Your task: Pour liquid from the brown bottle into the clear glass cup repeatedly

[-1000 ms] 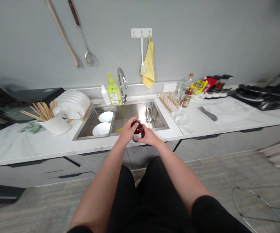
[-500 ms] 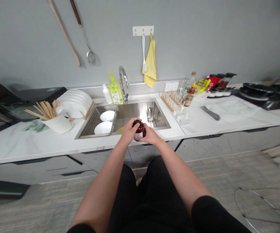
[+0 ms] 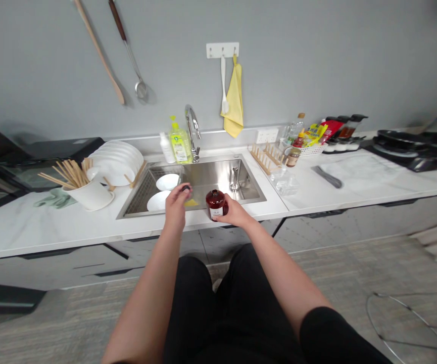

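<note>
A dark red bottle (image 3: 215, 203) with a white label stands upright at the sink's front edge, its narrow mouth uncovered. My right hand (image 3: 232, 210) is wrapped round its right side. To the left, my left hand (image 3: 176, 203) pinches a small black cap (image 3: 185, 188) between its fingertips, apart from the bottle. Behind both hands lies the steel sink (image 3: 210, 174). A yellow item (image 3: 191, 202) shows in it, partly hidden. White bowls (image 3: 167, 181) rest in the rack on the sink's left side.
Soap bottles (image 3: 180, 144) stand beside the faucet (image 3: 192, 131). White plates (image 3: 117, 159) and a chopstick holder (image 3: 91, 194) are on the left. A wooden rack (image 3: 265, 157), a jar (image 3: 292, 156), a basket of condiments (image 3: 312, 148) and a dark grey item (image 3: 327, 177) sit on the right.
My left hand has moved left, away from the bottle, with the black cap lifted off its top. My right hand has stayed on the bottle.
</note>
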Available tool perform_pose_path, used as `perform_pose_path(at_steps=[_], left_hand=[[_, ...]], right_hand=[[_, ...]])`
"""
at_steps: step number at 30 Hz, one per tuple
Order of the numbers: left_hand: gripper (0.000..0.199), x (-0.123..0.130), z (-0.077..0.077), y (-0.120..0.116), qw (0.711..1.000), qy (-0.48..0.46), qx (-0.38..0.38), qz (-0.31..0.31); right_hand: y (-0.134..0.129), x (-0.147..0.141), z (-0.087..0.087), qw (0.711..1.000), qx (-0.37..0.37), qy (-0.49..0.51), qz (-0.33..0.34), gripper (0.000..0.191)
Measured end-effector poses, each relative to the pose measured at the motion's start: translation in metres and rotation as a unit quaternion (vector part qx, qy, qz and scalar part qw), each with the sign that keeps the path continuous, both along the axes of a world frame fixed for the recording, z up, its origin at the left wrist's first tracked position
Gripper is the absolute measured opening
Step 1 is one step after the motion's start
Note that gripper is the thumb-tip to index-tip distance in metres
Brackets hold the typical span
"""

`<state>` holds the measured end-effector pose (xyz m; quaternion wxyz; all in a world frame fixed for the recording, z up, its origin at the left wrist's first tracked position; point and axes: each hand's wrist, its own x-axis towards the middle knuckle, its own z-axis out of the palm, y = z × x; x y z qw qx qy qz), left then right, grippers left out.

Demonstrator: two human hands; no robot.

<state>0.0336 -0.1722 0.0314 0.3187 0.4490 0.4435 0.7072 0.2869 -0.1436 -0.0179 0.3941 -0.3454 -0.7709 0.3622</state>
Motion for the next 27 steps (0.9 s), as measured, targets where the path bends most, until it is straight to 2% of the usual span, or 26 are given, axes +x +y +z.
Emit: perform_pose_path(at_steps=[3, 5, 10, 14, 16, 21, 27], left_hand=[[0.040, -0.056, -0.016, -0.013, 0.993, 0.035, -0.044, 0.108], [0.044, -0.094, -0.025, -0.023, 0.982, 0.062, -0.077, 0.159], [0.042, -0.175, -0.035, -0.038, 0.963, 0.094, -0.119, 0.221], [0.045, -0.229, -0.038, -0.036, 0.949, 0.049, -0.146, 0.276], [0.046, -0.253, -0.039, -0.034, 0.936, 0.056, -0.156, 0.310], [0.042, -0.292, -0.045, -0.030, 0.893, 0.124, -0.232, 0.365], [0.047, -0.309, -0.051, -0.027, 0.849, 0.206, -0.303, 0.381]], right_hand=[[0.000, 0.001, -0.001, 1.000, -0.001, -0.005, 0.004, 0.091], [0.000, 0.002, -0.001, 1.000, -0.001, -0.006, 0.003, 0.093], [0.000, 0.002, 0.000, 1.000, 0.007, -0.009, -0.003, 0.095], [-0.001, 0.002, 0.001, 1.000, 0.002, -0.012, -0.005, 0.094], [-0.001, 0.002, 0.000, 1.000, -0.002, -0.007, -0.003, 0.094], [-0.002, 0.002, 0.002, 1.000, -0.012, -0.003, 0.004, 0.094], [-0.002, 0.002, 0.004, 1.000, -0.013, -0.010, 0.001, 0.095]])
